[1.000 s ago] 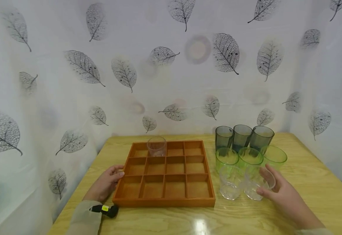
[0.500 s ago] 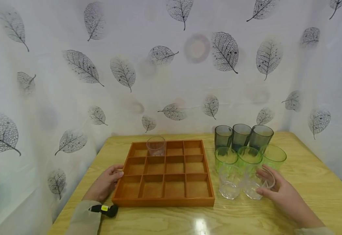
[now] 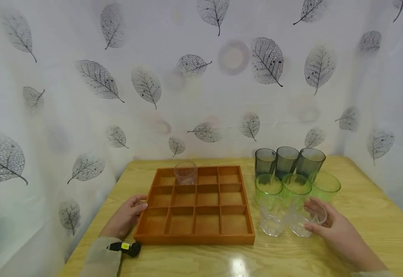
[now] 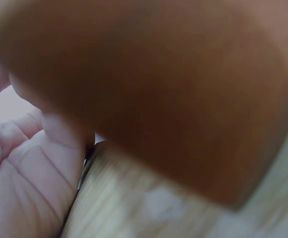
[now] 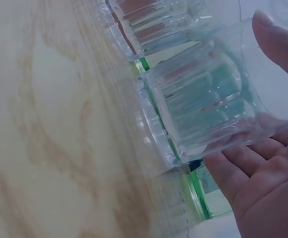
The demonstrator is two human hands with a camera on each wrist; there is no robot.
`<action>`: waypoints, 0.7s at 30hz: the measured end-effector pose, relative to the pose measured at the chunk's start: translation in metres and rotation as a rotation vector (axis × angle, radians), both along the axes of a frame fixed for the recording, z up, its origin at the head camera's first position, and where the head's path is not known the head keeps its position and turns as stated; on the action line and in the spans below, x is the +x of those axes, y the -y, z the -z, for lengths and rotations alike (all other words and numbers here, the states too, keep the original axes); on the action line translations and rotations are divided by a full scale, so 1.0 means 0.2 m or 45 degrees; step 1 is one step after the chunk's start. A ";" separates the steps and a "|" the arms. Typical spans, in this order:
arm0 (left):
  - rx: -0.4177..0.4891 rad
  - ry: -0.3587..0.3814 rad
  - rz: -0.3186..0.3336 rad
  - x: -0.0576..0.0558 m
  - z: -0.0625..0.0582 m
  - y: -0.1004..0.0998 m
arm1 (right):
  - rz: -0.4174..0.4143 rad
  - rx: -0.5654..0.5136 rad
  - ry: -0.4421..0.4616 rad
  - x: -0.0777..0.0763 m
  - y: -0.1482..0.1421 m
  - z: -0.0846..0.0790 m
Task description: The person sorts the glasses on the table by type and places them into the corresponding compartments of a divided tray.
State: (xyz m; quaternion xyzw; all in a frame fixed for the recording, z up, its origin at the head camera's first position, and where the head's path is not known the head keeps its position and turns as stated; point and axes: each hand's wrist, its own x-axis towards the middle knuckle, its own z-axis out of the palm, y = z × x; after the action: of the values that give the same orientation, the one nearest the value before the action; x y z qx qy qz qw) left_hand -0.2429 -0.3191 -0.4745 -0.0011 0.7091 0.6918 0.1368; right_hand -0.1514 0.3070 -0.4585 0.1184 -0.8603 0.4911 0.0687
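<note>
My left hand [image 3: 125,215] rests at the left side of a wooden compartment tray [image 3: 194,239], with thumb and index fingertips against its edge. Blurred brown wood, apparently the tray [image 4: 174,99], fills much of the left wrist view beside the palm [image 4: 32,183]. My right hand [image 3: 340,234] holds a clear glass [image 3: 300,225], thumb on one side and fingers on the other. The right wrist view shows this clear glass [image 5: 203,99] upright with a faceted base. A second clear glass [image 3: 272,223] stands just left of it. Another clear glass [image 3: 185,175] sits in the tray's back row, second compartment from the left.
Behind the clear glasses stands a row of green glasses [image 3: 296,184], one partly behind my right hand. Further back is a row of dark grey glasses [image 3: 287,163]. The wooden table [image 3: 187,261] ends at a leaf-patterned curtain [image 3: 205,100].
The right fingers have shifted slightly around the clear glass. The left hand and tray stay as they were; the whole view moves a little with the head.
</note>
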 end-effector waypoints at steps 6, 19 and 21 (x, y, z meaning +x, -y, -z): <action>0.003 0.013 0.010 0.00 0.00 -0.01 | -0.002 0.021 0.075 0.02 -0.01 -0.03; -0.014 0.009 0.004 0.01 0.01 0.00 | 0.020 0.025 0.040 0.05 -0.02 -0.11; -0.019 0.005 -0.008 0.00 0.00 0.00 | 0.035 0.043 0.030 0.05 -0.03 -0.14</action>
State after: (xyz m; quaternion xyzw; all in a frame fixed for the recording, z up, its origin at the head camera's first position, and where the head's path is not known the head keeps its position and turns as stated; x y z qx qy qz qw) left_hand -0.2421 -0.3189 -0.4750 -0.0059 0.7138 0.6870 0.1360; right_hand -0.1423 0.3124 -0.4300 0.1021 -0.8707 0.4769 0.0632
